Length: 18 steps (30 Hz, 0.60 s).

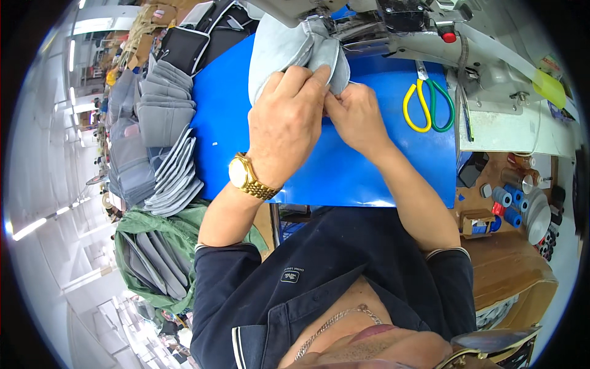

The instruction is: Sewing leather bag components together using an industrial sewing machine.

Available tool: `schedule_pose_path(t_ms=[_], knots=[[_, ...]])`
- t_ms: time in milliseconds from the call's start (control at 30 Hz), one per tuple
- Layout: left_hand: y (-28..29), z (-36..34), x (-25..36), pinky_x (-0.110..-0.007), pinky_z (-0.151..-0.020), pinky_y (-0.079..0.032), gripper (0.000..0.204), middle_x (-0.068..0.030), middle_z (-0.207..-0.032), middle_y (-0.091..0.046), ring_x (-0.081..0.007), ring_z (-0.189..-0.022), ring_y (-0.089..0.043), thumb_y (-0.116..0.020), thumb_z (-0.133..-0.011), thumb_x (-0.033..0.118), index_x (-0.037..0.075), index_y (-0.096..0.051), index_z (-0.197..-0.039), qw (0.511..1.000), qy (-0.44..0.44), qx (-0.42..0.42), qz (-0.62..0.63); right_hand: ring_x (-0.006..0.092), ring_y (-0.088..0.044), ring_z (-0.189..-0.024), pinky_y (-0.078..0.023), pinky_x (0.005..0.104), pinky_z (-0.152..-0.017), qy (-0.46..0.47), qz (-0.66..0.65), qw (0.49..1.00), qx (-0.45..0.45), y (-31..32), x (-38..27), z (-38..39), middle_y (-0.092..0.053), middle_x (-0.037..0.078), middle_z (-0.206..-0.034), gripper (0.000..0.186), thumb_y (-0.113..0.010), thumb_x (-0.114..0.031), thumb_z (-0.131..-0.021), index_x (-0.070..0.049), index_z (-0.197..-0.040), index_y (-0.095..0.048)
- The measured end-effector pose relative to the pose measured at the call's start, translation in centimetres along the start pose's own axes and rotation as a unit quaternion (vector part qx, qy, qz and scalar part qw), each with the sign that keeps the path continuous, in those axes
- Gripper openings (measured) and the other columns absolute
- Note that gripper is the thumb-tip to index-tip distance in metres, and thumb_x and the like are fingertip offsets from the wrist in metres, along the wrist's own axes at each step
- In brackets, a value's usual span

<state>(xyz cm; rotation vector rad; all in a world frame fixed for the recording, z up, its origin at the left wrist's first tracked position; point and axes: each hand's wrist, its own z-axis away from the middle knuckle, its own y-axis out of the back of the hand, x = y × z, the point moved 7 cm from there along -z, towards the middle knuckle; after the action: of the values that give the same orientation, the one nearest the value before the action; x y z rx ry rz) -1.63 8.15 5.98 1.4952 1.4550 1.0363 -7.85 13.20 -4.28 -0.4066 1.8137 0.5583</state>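
A light grey fabric piece (pixel 270 52) with layered, curved edges lies under the head of a sewing machine (pixel 369 40). My left hand (pixel 287 117), with a gold watch (pixel 239 172) on its wrist, grips the near edge of the fabric between bent fingers. Close beside it, my right hand (pixel 356 117) pinches the fabric's near right corner with thumb and forefinger. The two hands almost touch. Where the machine meets the cloth, the needle area is hidden. Scissors (pixel 424 101) with one yellow and one green handle lie right of my right hand.
A blue work surface (pixel 369 178) spreads under my arms. Stacked grey fabric pieces (pixel 166 117) stand along its left side, above a green sack (pixel 150 258) of more pieces. Black cases (pixel 187 46) sit at the far left. Thread spools (pixel 513 197) and a cardboard box (pixel 510 270) are at right.
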Motion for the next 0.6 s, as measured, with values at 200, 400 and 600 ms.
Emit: schedule_pose_path(t_ms=[200, 400, 600], knots=[[-1.0, 0.3, 0.5, -0.035, -0.067, -0.048, 0.027, -0.0077, -0.09, -0.062, -0.0255, -0.078, -0.06, -0.066, -0.082, 0.003, 0.006, -0.069, -0.109, 0.999, 0.001, 0.033, 0.027, 0.0117, -0.058, -0.056, -0.044, 0.0309, -0.051, -0.065, -0.234, 0.969, -0.042, -1.9, 3.5, 1.1, -0.062, 0.009, -0.06, 0.039, -0.052, -0.023, -0.097, 0.005, -0.073, -0.065], [-2.3, -0.9, 0.0, -0.036, -0.069, -0.048, 0.027, -0.0085, -0.091, -0.062, -0.026, -0.081, -0.06, -0.066, -0.082, 0.003, 0.006, -0.068, -0.109, 0.999, 0.004, 0.046, 0.016, 0.0052, -0.048, -0.059, -0.039, 0.0261, -0.051, -0.054, -0.334, 0.94, -0.045, -2.7, 4.5, -0.2, -0.059, 0.0, -0.064, 0.039, -0.051, -0.022, -0.099, 0.005, -0.073, -0.062], [-2.8, -2.3, -0.4, -0.037, -0.074, -0.048, 0.025, -0.0101, -0.094, -0.062, -0.0281, -0.085, -0.06, -0.063, -0.085, 0.006, 0.005, -0.067, -0.11, 0.998, 0.014, 0.055, -0.02, 0.0063, -0.055, -0.067, -0.047, 0.0242, -0.059, -0.056, -0.392, 0.915, -0.075, -3.0, 5.5, -2.2, -0.064, 0.002, -0.073, 0.037, -0.049, -0.021, -0.1, 0.004, -0.075, -0.062]])
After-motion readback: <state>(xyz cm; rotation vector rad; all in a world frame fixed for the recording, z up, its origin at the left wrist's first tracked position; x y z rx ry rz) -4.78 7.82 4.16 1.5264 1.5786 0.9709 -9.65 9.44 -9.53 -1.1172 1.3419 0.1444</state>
